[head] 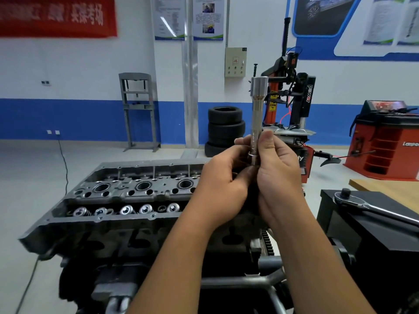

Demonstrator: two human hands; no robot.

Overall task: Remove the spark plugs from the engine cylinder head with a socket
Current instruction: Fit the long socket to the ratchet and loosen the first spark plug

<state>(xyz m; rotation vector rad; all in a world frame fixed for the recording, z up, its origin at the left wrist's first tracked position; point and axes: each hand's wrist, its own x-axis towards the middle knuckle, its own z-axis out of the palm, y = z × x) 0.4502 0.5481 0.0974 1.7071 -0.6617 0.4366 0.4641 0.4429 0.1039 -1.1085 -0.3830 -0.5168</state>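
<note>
I hold a long silver spark plug socket (257,114) upright above the right end of the grey engine cylinder head (118,200). My right hand (278,175) grips its lower shaft with thumb and fingers. My left hand (223,186) curls around the bottom end, and what sits there is hidden by the fingers. The head's open top shows round spark plug wells (143,186) and a row of valve springs (127,210). A chrome ratchet (371,206) lies on a black box at the right.
The black box (340,220) stands close to my right forearm, with a wooden bench top (385,186) behind it. Stacked tyres (224,128), a tyre changer (292,103), a red wheel balancer (385,141) and a grey press frame (138,109) line the far wall.
</note>
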